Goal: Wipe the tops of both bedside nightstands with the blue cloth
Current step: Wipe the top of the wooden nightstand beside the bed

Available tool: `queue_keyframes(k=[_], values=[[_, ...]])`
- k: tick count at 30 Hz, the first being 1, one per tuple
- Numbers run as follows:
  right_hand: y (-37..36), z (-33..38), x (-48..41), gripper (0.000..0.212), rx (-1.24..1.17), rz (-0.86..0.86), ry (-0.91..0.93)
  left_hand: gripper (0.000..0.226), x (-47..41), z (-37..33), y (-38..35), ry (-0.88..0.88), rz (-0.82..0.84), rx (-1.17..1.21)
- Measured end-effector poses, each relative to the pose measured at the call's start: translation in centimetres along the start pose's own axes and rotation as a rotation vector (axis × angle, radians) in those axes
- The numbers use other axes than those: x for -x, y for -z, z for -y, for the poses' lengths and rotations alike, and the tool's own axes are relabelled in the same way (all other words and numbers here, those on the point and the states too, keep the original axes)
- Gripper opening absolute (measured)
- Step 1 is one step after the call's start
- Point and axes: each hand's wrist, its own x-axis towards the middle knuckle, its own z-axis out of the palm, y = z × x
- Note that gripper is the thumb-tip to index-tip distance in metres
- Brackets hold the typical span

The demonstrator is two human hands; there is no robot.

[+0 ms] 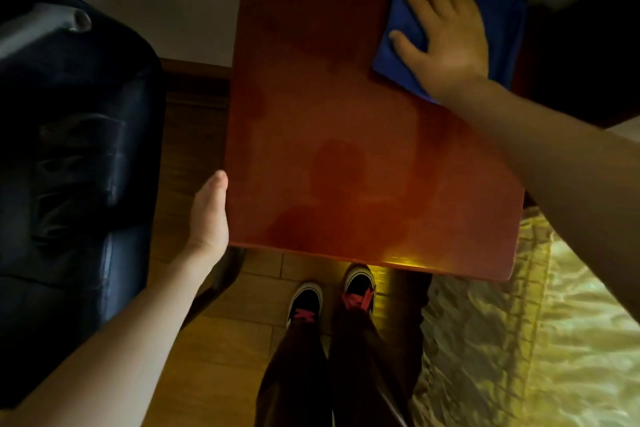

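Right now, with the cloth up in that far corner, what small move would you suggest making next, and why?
Probably draw the right hand and the blue cloth leftward along the wall edge. The cloth lies flat under the palm at the far right corner of the nightstand top, and the remaining surface lies to its left and nearer. The left hand rests against the near left edge.

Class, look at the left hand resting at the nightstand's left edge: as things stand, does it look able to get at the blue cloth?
Probably yes. The nightstand top between the left hand and the blue cloth is bare, though the right hand lies flat on the cloth, covering most of it.
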Motion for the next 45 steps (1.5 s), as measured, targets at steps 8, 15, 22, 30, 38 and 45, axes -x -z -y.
queue_keyframes(k=[8, 15, 22, 30, 38, 45], values=[[-1.7, 4.0, 17.0, 0.067, -0.002, 0.048, 0.094, 0.046, 0.5, -1.0, 0.0, 0.077, 0.012, 0.009], [-2.2, 3.7, 23.8, 0.071, -0.034, 0.071, 0.13, 0.03, 0.7, -1.7, 0.2, 0.131, 0.053, 0.041], [-0.4, -2.0, 9.5, 0.064, -0.07, -0.072, 0.03, 0.054, 0.4, -0.6, 0.1, 0.081, -0.042, 0.002], [1.0, -4.4, 5.2, 0.063, -0.009, -0.008, -0.024, 0.064, 0.1, 0.0, 0.0, 0.062, -0.045, 0.005], [-0.9, 0.1, 25.4, 0.071, 0.006, 0.06, 0.075, 0.033, 0.9, -1.5, -0.2, 0.088, 0.01, -0.004], [-1.7, 0.9, 28.3, 0.073, 0.005, 0.01, 0.026, 0.032, 1.2, -2.3, -0.1, 0.112, 0.054, -0.011]])
